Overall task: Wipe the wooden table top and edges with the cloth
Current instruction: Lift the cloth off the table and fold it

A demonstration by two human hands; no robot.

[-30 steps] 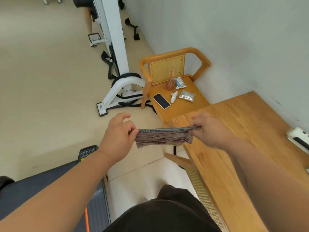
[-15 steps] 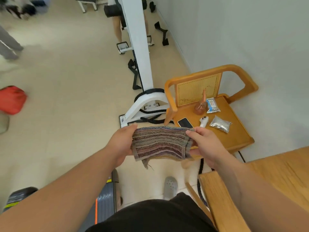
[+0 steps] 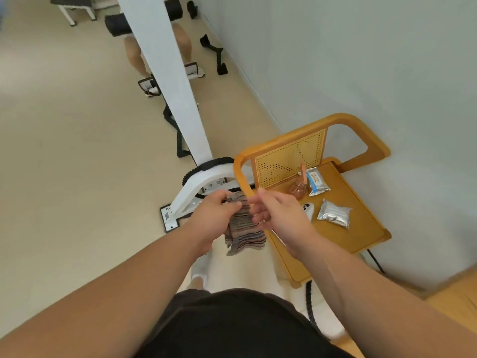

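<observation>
A striped cloth (image 3: 244, 229) hangs folded in front of me, over the floor beside a wooden chair. My left hand (image 3: 214, 215) is shut on its top edge. Just to the right of the cloth is my right hand (image 3: 277, 215), fingers apart, fingertips at the cloth's right edge and thumb lifted clear. Only a blurred corner of the wooden table (image 3: 454, 301) shows at the lower right, well below and to the right of both hands.
The wooden chair (image 3: 335, 236) against the wall carries two foil packets (image 3: 334, 214), an amber bottle (image 3: 299, 188) and a small white device (image 3: 308, 210). A white exercise machine (image 3: 175, 99) stands on the floor ahead. A black cable (image 3: 309, 298) runs by the chair.
My view swung left, away from the table. The cloth was stretched flat between both hands; now it hangs bunched from my left hand, and my right hand has let go.
</observation>
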